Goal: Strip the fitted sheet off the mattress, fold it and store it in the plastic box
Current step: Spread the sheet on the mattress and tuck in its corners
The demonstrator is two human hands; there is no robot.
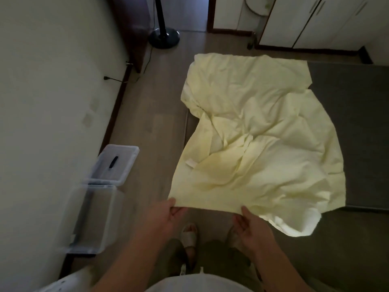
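Head view: near edge of fitted sheet [263, 114] pinched in left grip [168, 216] and right grip [252, 226]; white label [191, 163] on sheet, unreadable; plastic box [99, 186] left of sheet.

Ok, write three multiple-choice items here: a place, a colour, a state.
1. The plastic box stands: A on a chair; B on the floor by the wall; C on a shelf.
2. The sheet is: A blue; B red; C pale yellow.
3. The left hand and right hand: A pinch the sheet's near edge; B hang idle; C rest on the plastic box.
Key: 1 B, it sits at the wall's foot; 2 C, the cloth is plainly pale yellow; 3 A, each grips that edge.
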